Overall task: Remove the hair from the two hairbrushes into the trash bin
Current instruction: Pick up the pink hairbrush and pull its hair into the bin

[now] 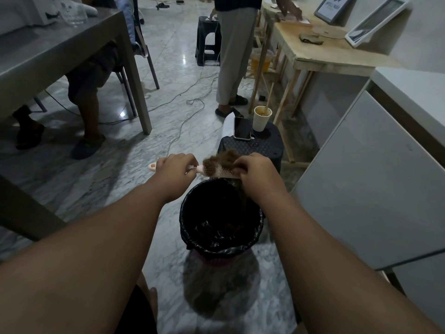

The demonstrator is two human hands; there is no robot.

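My left hand grips the handle of a pink hairbrush, held level just beyond the far rim of the trash bin. A clump of brown hair sits tangled on the bristles. My right hand pinches that hair at the brush's right end. The bin is lined with a black bag, and some brown hair lies at its bottom. Only one hairbrush is in view.
A dark stool behind the bin carries a phone and a paper cup. White cabinets stand to the right. A grey table with a seated person is at left; another person stands by a wooden bench. Cables cross the marble floor.
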